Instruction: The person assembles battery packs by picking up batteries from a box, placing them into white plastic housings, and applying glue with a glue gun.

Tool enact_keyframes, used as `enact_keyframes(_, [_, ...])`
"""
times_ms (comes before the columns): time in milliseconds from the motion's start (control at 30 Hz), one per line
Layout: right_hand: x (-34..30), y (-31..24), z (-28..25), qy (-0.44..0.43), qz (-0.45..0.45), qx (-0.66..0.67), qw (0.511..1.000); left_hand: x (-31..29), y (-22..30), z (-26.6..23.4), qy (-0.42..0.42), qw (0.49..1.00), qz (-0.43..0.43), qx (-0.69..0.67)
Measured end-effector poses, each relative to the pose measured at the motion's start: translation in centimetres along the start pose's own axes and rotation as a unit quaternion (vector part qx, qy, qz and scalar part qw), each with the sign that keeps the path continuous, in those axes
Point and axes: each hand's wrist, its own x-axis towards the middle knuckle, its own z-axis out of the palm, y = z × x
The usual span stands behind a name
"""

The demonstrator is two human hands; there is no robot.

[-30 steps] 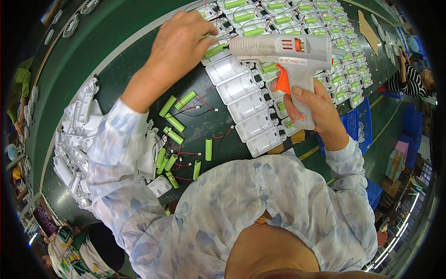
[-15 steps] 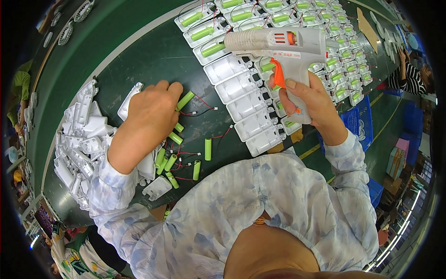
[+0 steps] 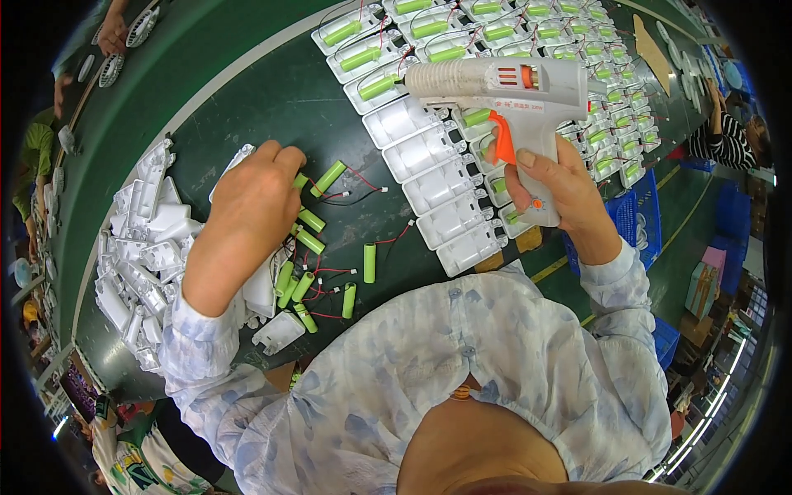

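Observation:
My right hand (image 3: 557, 186) is wrapped round the handle of a white hot glue gun (image 3: 503, 82) with an orange trigger. Its nozzle points left, over the tips of the white plastic housings. Above the loose green battery cells (image 3: 328, 179), my left hand (image 3: 256, 194) has its fingers curled downward. One green cell (image 3: 300, 181) shows right at those fingertips; whether it is gripped is hidden. Beyond the knuckles a white housing (image 3: 241, 154) peeks out. Red and black leads run from the cells to small white plugs.
Rows of white housings (image 3: 433, 186) cover the far right of the green table (image 3: 272, 99); most hold a green cell, the nearest column's lower ones none. A heap of white plastic parts (image 3: 148, 235) lies left. A blue crate (image 3: 639, 219) stands right. Co-workers' hands (image 3: 115, 33) appear far left.
My left hand has shifted slightly left, uncovering more green cells. The glue gun has moved a little right and down in my right hand. A co-worker's hands have appeared at the far left.

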Motion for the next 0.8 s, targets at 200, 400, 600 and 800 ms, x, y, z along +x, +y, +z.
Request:
enact_keyframes(200, [-0.9, -0.1, 0.2, 0.002, -0.003, 0.023, 1.0, -1.1, 1.2, 0.8, -0.055, 0.993, -0.01, 0.105])
enact_keyframes(400, [-2.1, 0.4, -0.8, -0.026, 0.036, -0.022, 0.999, -1.3, 0.0, 2.4, -0.019, 0.993, 0.004, 0.112])
enact_keyframes(600, [-2.3, 0.2, -0.5, -0.042, 0.052, -0.051, 0.996, -1.0, -0.2, 1.0, -0.031, 0.999, 0.021, 0.007])
enact_keyframes(800, [-2.4, -0.1, -0.3, -0.045, 0.055, -0.069, 0.995, -0.8, -0.8, 1.5, -0.005, 1.0, 0.017, -0.008])
